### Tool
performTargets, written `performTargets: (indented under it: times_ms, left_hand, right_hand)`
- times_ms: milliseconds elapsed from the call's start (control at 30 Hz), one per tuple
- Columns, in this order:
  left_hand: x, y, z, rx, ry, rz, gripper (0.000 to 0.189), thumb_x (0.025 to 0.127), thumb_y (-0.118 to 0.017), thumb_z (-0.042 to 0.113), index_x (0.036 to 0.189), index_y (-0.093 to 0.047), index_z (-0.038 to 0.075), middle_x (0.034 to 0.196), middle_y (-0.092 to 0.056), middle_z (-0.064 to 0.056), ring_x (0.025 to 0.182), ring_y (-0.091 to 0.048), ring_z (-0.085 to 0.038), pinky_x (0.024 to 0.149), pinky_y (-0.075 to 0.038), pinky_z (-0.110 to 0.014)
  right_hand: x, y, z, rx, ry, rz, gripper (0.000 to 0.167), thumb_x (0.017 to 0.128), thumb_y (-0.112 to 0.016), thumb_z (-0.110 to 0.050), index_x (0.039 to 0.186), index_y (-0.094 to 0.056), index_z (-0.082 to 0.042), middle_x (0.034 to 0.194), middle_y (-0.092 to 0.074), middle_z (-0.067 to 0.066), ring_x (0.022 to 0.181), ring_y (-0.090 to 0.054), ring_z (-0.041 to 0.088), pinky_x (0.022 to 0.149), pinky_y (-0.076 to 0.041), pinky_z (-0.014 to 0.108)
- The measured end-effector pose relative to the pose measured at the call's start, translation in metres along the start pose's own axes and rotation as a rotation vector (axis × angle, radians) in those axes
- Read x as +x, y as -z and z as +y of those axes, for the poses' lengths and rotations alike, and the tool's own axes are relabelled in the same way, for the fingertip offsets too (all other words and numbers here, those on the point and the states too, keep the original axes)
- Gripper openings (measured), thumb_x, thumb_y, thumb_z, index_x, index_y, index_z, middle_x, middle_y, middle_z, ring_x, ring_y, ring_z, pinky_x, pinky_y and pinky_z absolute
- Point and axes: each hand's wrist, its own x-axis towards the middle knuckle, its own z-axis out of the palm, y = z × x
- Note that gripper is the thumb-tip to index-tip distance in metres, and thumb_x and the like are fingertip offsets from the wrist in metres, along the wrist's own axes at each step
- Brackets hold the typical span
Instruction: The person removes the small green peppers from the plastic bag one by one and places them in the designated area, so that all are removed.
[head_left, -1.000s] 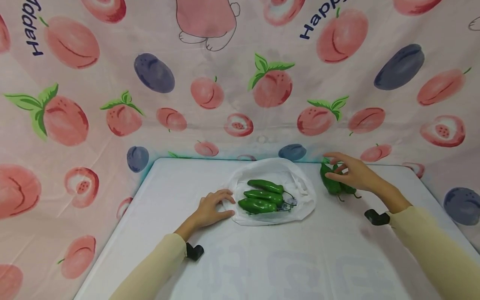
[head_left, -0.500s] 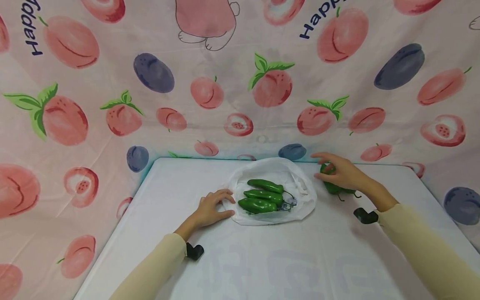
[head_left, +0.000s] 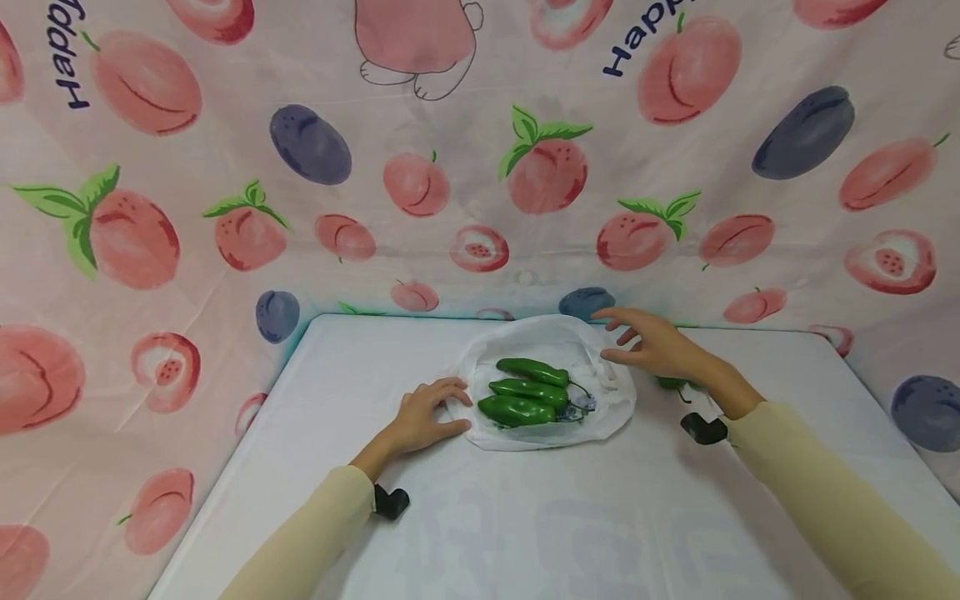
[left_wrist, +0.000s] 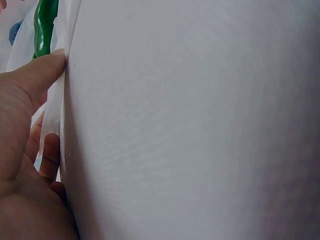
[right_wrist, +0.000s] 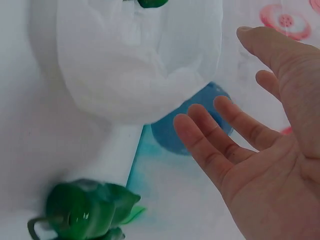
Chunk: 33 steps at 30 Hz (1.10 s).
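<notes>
A white plastic bag [head_left: 551,333] lies spread on the table, with three long green peppers [head_left: 531,392] side by side on it, stems to the right. At its left edge my left hand [head_left: 420,421] holds the plastic, thumb and fingers apart; the left wrist view shows the thin film [left_wrist: 52,117] running between them. My right hand [head_left: 652,343] hovers by the bag's right edge, fingers spread and nothing in them. Partly hidden beneath the right wrist are more green peppers [head_left: 675,383], seen in the right wrist view as a glossy pepper [right_wrist: 82,210] with its curved stem.
A white-covered table [head_left: 525,517] carries everything. Behind it hangs a pink cloth [head_left: 450,125] printed with fruit, close to the table's back edge. Black wrist cameras [head_left: 705,427] sit below both sleeves.
My right hand has moved left from over the right-hand peppers to the bag's right edge, carrying nothing. The left hand, the bag and the peppers have stayed put.
</notes>
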Motion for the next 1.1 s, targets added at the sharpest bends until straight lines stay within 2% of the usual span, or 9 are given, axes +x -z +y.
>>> performTargets:
  times_ms: [300, 567, 700, 833, 1100]
  left_hand:
    - [-0.001, 0.002, 0.003, -0.005, 0.006, -0.003, 0.026, 0.091, -0.08, 0.029, 0.114, -0.07, 0.023, 0.144, -0.056, 0.001, 0.101, -0.05, -0.015, 0.089, -0.027, -0.045]
    - [-0.001, 0.002, 0.001, -0.009, 0.007, -0.002, 0.026, 0.091, -0.08, 0.028, 0.115, -0.07, 0.022, 0.145, -0.056, 0.0, 0.101, -0.05, -0.016, 0.089, -0.027, -0.046]
    - [-0.001, 0.002, 0.002, -0.017, 0.004, -0.005, 0.027, 0.092, -0.08, 0.028, 0.115, -0.07, 0.021, 0.145, -0.056, -0.002, 0.101, -0.05, -0.016, 0.089, -0.026, -0.046]
    - [-0.001, 0.001, 0.001, -0.011, 0.003, -0.008, 0.027, 0.092, -0.08, 0.029, 0.116, -0.07, 0.021, 0.146, -0.056, 0.0, 0.102, -0.05, -0.015, 0.089, -0.026, -0.045]
    - [-0.001, 0.001, 0.001, -0.006, 0.007, -0.007, 0.027, 0.091, -0.08, 0.03, 0.115, -0.07, 0.022, 0.146, -0.055, 0.0, 0.101, -0.049, -0.015, 0.089, -0.026, -0.044]
  right_hand:
    - [0.016, -0.015, -0.009, 0.052, 0.07, -0.033, 0.056, 0.092, -0.078, -0.013, 0.142, -0.054, -0.004, 0.124, -0.063, 0.026, 0.102, -0.068, 0.042, 0.082, -0.058, 0.05]
    - [0.033, -0.03, -0.018, 0.105, 0.097, -0.095, 0.055, 0.095, -0.077, -0.02, 0.143, -0.055, -0.008, 0.125, -0.062, 0.024, 0.105, -0.067, 0.044, 0.086, -0.057, 0.052]
    - [0.041, -0.038, -0.022, 0.118, 0.096, -0.134, 0.055, 0.095, -0.077, -0.019, 0.144, -0.054, -0.01, 0.125, -0.062, 0.025, 0.104, -0.069, 0.039, 0.088, -0.055, 0.055]
    - [0.048, -0.046, -0.023, 0.129, 0.096, -0.177, 0.055, 0.095, -0.076, -0.018, 0.145, -0.053, -0.009, 0.128, -0.06, 0.025, 0.104, -0.069, 0.035, 0.089, -0.055, 0.052]
    - [0.061, -0.056, -0.027, 0.113, 0.089, -0.259, 0.054, 0.097, -0.073, -0.015, 0.146, -0.052, -0.008, 0.132, -0.059, 0.027, 0.104, -0.07, 0.034, 0.088, -0.056, 0.048]
